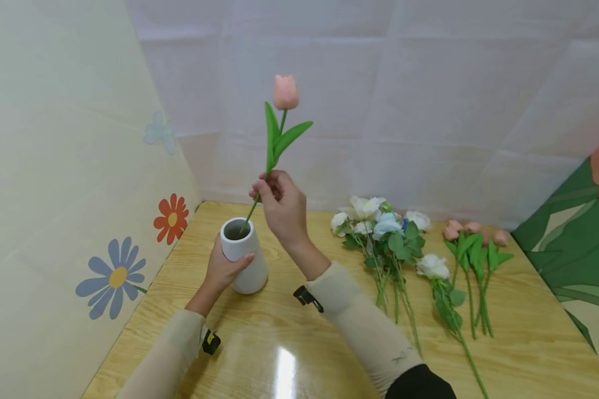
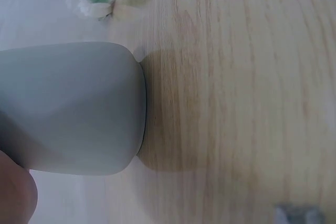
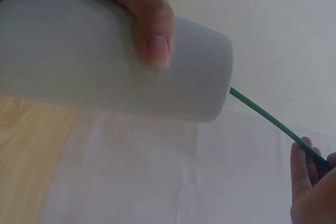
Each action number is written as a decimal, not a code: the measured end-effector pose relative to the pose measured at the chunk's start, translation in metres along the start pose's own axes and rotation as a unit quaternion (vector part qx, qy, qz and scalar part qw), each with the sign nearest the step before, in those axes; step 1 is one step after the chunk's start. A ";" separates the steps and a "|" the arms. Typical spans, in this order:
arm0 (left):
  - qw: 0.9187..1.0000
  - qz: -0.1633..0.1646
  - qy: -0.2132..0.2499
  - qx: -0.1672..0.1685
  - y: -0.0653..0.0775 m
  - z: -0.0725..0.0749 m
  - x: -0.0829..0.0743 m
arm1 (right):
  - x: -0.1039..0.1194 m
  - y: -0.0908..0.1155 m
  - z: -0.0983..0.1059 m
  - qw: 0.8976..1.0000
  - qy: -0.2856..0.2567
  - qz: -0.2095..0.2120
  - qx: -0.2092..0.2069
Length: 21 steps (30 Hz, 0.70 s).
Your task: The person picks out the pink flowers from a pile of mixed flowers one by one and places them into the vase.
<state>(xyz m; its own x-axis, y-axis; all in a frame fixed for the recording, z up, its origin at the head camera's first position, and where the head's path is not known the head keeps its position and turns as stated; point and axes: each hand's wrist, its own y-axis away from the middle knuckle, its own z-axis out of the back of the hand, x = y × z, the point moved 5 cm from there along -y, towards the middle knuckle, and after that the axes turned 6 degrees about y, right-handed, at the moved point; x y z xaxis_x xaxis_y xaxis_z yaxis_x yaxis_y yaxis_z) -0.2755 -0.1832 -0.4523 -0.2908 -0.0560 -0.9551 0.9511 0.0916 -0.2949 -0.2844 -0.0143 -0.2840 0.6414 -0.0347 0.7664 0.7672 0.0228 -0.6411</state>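
"My right hand [image 1: 284,211] is raised just above the vase [image 1: 250,276], thumb and fingers pinched together on the stem of a pink tulip [image 1: 273,149]."

"And your other hand?"

"My left hand [image 1: 223,270] is clamped round the vase's upper part, thumb across the front. The vase's base is down at the wooden table [image 1: 244,332]."

"Where is the tulip, exactly?"

"Its lower stem slants into the vase's mouth. The bloom and two green leaves are above my right hand, in front of the pale cloth [image 1: 429,111]. How deep the stem goes I cannot tell, because the vase's wall hides its end."

"What else is around you?"

"To my right lies a mixed bunch [image 1: 386,226] of white and pale blue blooms, well apart from the vase. Beyond it are a single white rose [image 1: 433,267] and a group of pink tulips [image 1: 474,252]. A panel printed with a blue flower [image 1: 118,277] and a red flower [image 1: 172,220] stands at my left; one with big green leaves [image 1: 554,255] stands at my far right."

"Anything in between?"

"My right sleeve [image 1: 364,327] crosses between the vase and the loose flowers. A small black device [image 1: 306,298] sits at that wrist."
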 end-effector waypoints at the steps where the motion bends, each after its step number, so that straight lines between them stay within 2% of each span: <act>1: 1.000 0.002 0.000 0.000 0.000 0.000 0.000 | -0.002 0.001 -0.002 1.000 0.006 -0.001 0.001; 9: 1.000 -0.003 -0.015 -0.004 0.000 -0.001 0.000 | -0.011 0.015 -0.015 0.997 0.052 -0.009 0.050; 21: 1.000 -0.005 -0.010 -0.002 -0.001 0.000 0.001 | -0.020 0.030 -0.033 0.991 0.071 0.025 0.106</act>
<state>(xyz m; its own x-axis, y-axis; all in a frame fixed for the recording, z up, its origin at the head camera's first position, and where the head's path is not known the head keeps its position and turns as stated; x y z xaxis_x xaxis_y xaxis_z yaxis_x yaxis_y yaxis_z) -0.2771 -0.1832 -0.4527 -0.2982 -0.0770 -0.9514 0.9477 0.0945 -0.3047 -0.2746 -0.0454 -0.3201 0.6832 -0.1690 0.7104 0.7278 0.2369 -0.6436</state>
